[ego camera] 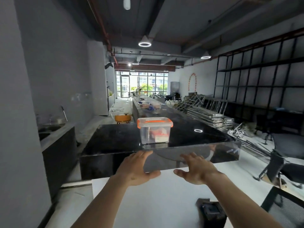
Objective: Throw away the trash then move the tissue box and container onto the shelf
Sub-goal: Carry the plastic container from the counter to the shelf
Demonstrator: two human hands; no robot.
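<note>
A clear plastic container (154,131) with an orange-trimmed lid and handle stands upright near the front edge of a glossy black counter (111,140). Inside it I can see red and white packets. My left hand (137,169) and my right hand (196,170) are both stretched forward below the container, in front of the counter's front face, fingers spread and thumbs turned inward. Neither hand touches the container; each holds nothing. No tissue box or trash is visible.
A white table surface (156,199) lies under my arms, with a dark object (211,213) at its near right. A sink unit (54,134) stands at left. Metal frames (210,114) are piled on the floor at right, before tall black shelving (263,76). An office chair (276,163) stands right.
</note>
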